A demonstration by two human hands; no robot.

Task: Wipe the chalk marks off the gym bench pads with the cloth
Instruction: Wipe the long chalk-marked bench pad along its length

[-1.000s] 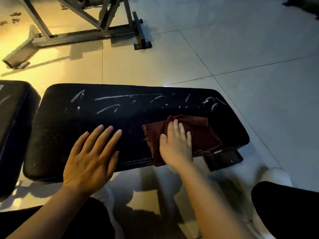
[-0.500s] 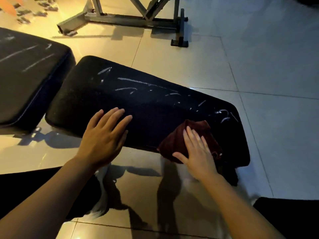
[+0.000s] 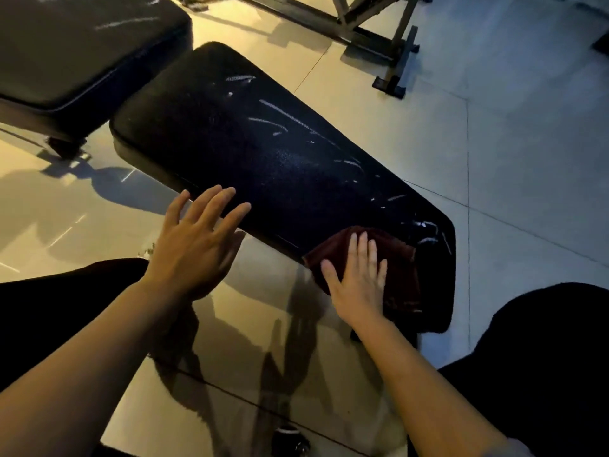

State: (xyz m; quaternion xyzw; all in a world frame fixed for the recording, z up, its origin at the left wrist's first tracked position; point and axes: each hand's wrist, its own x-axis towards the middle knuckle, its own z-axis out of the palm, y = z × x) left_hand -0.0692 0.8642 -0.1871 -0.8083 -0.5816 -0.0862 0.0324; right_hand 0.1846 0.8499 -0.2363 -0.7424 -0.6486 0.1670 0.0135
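- Right hand point(image 3: 357, 285): lay flat with fingers straight and close together, palm down on the cloth point(image 3: 400, 275), pressing it to the pad point(image 3: 263, 166) without curling round it.
- Left hand point(image 3: 194, 249): spread wide, fingers straight and apart, fingertips over the pad's near edge, palm out past the edge above the floor point(image 3: 527, 159); held nothing; touching the pad or just above it, could not tell.
- Cloth: dark red, bunched, sat on the near right end of the pad, partly under the right hand, its near side reaching the pad's edge.
- Pad: long, black, ran slantwise from upper left to lower right.
- Chalk marks point(image 3: 286, 115): white streaks along the far side of the pad, plus a cluster just beyond the cloth at the right end.
- Second pad point(image 3: 72, 54): black, at upper left, just beside the first, also streaked with white.
- Metal frame point(image 3: 372, 31): stood on the floor at the top, well apart from the hands.
- Dark clothing at lower left and lower right of the head view.
- Pale glossy tiles, with arm shadows below the pad.
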